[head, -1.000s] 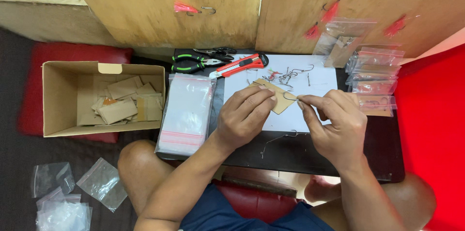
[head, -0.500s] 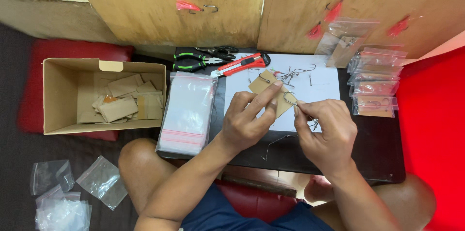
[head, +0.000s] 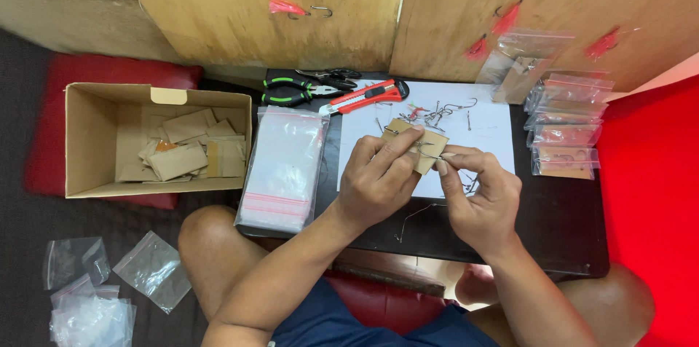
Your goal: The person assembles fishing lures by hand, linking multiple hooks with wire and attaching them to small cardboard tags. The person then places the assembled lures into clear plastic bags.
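Overhead, two hands fix a hook [head: 428, 149] onto a card [head: 408, 144].
Left hand [head: 378, 179] pinches the card; right hand [head: 477, 194] pinches the hook beside it, probably seating it next.

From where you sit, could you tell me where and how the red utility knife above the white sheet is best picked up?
Take the red utility knife by the middle of its long handle, pinching across its narrow width from above. It lies flat and slanted on the dark tray, apart from both hands, with green-handled pliers close to its left end, so coming in from the right looks clearest.
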